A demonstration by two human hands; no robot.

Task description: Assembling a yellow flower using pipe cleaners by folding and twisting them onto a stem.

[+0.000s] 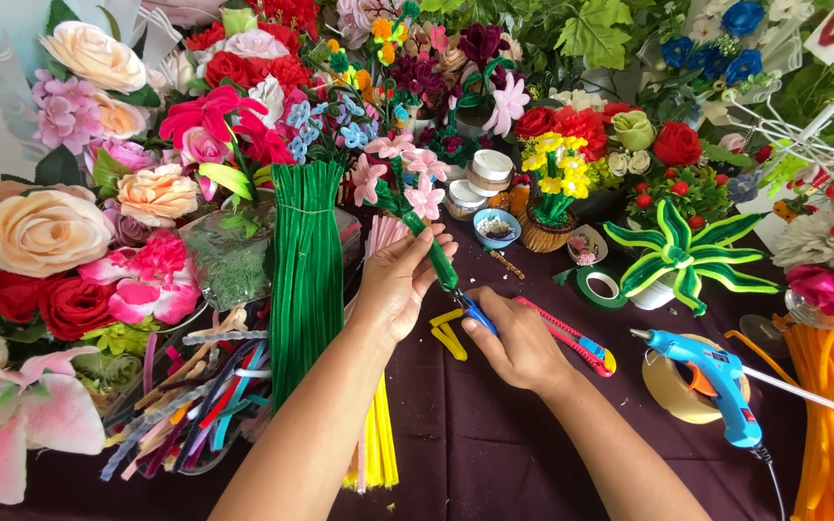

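Pinching the green stem [439, 259] of a pink flower sprig [400, 169], your left hand [400, 280] clasps it above the dark cloth [494, 444]. Your right hand [518, 342] closes around blue-handled cutters [475, 311], their tip at the stem's lower end. You seem to be at the trimming step; the next move calls for a steady stem and a clean squeeze. Yellow offcuts [448, 333] lie just beside, a red knife [571, 338] behind your right hand, a glue gun [711, 376] further right.
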